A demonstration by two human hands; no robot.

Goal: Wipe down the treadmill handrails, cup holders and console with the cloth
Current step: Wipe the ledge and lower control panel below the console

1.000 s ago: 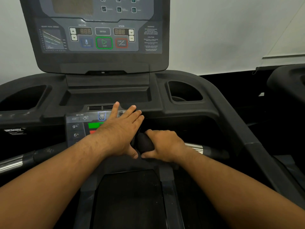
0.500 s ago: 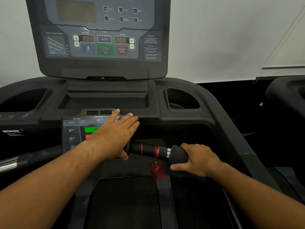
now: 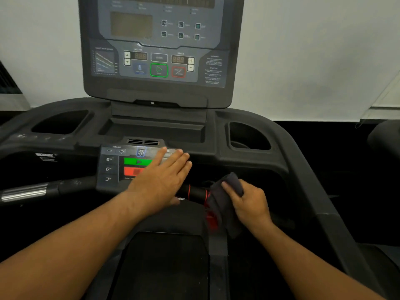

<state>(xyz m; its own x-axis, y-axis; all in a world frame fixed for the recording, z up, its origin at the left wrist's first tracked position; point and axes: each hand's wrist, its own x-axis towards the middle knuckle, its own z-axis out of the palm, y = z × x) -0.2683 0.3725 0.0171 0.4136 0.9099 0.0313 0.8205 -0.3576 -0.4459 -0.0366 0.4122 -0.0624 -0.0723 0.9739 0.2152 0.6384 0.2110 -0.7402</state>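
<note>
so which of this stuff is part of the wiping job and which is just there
Job: cloth in right hand; handrail; left cup holder; right cup holder; console; left hand flat on button panel.
Just there: wall; motor cover; next machine.

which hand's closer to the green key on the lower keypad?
Left. The left hand lies flat on the keypad, covering the right end of the green key. The right hand is lower right of it, gripping the cloth on the handlebar.
</note>
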